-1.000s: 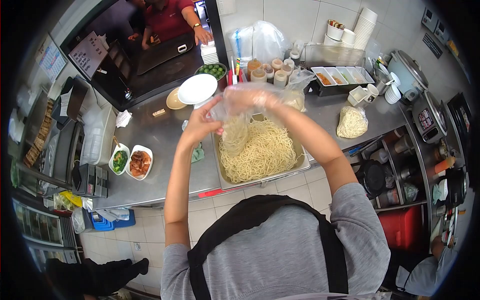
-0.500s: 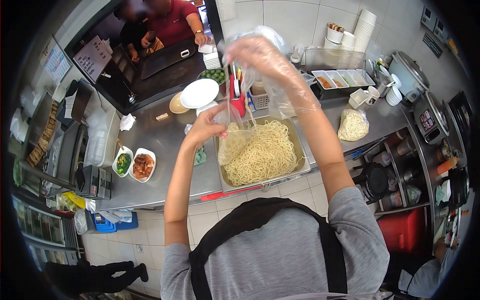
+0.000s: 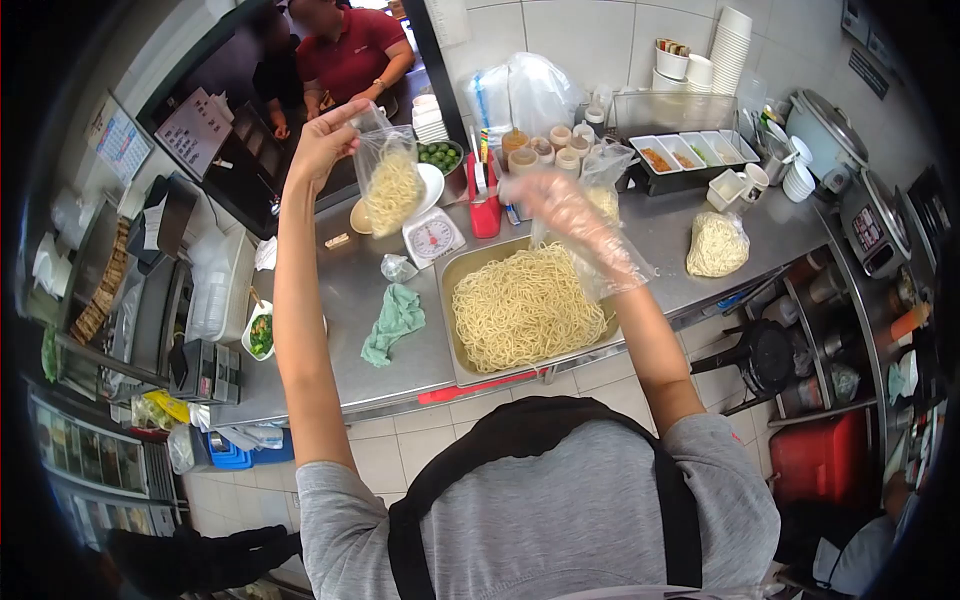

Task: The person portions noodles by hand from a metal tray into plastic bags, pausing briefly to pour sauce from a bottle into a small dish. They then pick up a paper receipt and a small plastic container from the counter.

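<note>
A clear plastic bag of noodles (image 3: 392,195) hangs from my left hand (image 3: 325,148), its top pinched between the fingers. In this view it overlaps a white plate (image 3: 430,188) and the edge of a white dial scale (image 3: 434,238). My right hand (image 3: 562,208), in a clear plastic glove, is over the back right of a metal tray (image 3: 462,366). Motion blurs its fingers, so I cannot tell whether they hold anything. Loose yellow noodles (image 3: 525,310) fill the tray.
A green cloth (image 3: 395,325) lies left of the tray. Behind stand a red holder (image 3: 484,212), a bowl of green limes (image 3: 440,155) and sauce bottles (image 3: 515,143). Another noodle bag (image 3: 717,245) sits at right. Two people (image 3: 350,50) are beyond the opening.
My left hand has carried the bag of noodles up and left, away from the tray. My right hand has come down from above it toward the tray's back right.
</note>
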`<state>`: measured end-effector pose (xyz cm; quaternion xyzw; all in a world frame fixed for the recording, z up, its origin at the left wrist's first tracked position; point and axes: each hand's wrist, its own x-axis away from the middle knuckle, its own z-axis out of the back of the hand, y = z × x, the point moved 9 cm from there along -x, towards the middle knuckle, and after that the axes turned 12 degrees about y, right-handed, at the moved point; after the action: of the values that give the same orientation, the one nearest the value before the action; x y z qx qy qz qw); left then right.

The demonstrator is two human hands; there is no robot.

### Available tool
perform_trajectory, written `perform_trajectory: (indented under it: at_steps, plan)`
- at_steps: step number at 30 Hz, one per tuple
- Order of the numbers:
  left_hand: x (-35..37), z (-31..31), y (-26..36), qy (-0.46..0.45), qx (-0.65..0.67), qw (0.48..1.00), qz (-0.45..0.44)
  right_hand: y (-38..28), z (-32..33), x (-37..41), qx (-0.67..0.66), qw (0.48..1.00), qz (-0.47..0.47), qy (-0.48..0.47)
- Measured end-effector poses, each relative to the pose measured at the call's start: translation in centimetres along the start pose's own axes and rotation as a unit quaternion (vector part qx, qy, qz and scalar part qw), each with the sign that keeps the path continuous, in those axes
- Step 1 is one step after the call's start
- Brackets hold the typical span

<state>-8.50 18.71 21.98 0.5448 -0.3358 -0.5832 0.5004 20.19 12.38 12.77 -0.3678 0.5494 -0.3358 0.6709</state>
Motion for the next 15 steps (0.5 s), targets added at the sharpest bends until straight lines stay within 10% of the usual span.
perform_trajectory:
  at_steps: [2,5,15]
  plan:
    - [-2.3,0.0,-1.4,-0.002,-0.052,0.998,-0.024,4.9,-3.0,2.4,0.327,0.914,0.053,-0.236]
    - [-3.8,-0.9,-3.9,-0.02,-0.163,0.984,-0.074,7.8,-3.2,6.6,0.39,0.869,-0.017,-0.304]
    - [-1.7,-5.9,-8.4,-0.042,-0.269,0.958,-0.091,6.9,-1.3,6.4,0.306,0.928,-0.01,-0.212]
